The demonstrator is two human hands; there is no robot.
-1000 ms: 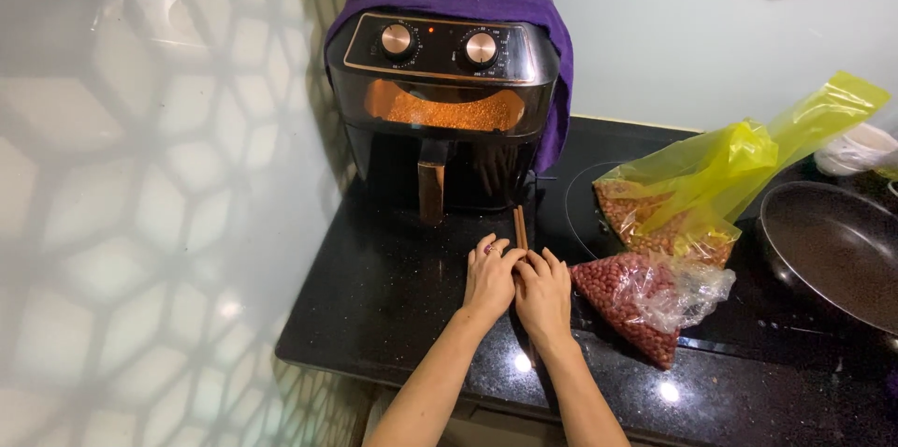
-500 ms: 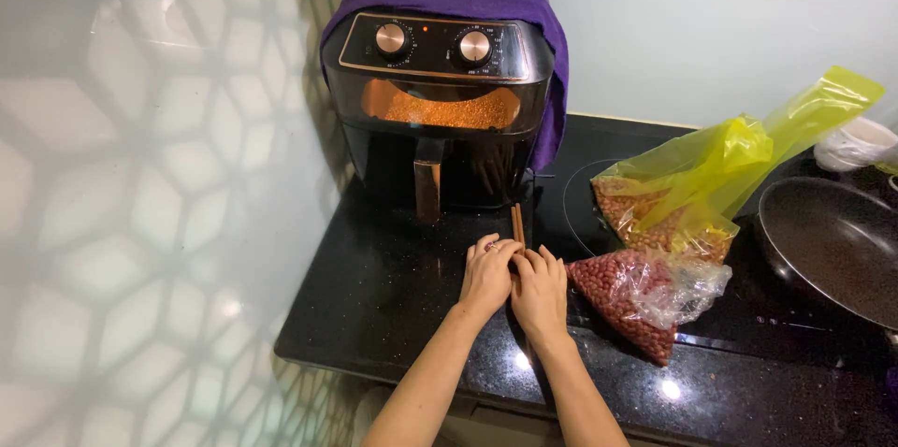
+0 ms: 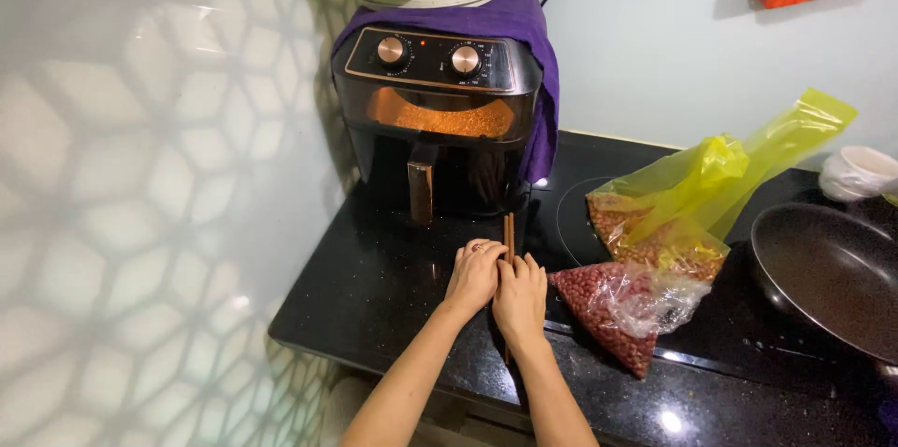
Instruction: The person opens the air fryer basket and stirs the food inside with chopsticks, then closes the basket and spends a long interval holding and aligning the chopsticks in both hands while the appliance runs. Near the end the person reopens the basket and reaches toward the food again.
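Observation:
My left hand [image 3: 474, 274] and my right hand [image 3: 520, 295] rest side by side, palms down, on the black counter [image 3: 374, 297] in front of a black air fryer [image 3: 438, 120]. A pair of brown chopsticks [image 3: 509, 237] lies on the counter between and under the hands, its far end pointing at the fryer. Neither hand clearly grips the chopsticks; the fingers lie flat and close together. The fryer's window glows orange and its basket handle [image 3: 422, 190] faces me.
A clear bag of red peanuts [image 3: 617, 307] lies just right of my right hand. Behind it sits a yellow bag of nuts [image 3: 692, 204]. A dark frying pan [image 3: 828, 274] is at the far right, a white cup [image 3: 856, 171] behind it. A purple cloth [image 3: 538, 73] drapes the fryer.
Both hands stay in the same place on the counter. The view has shifted only slightly.

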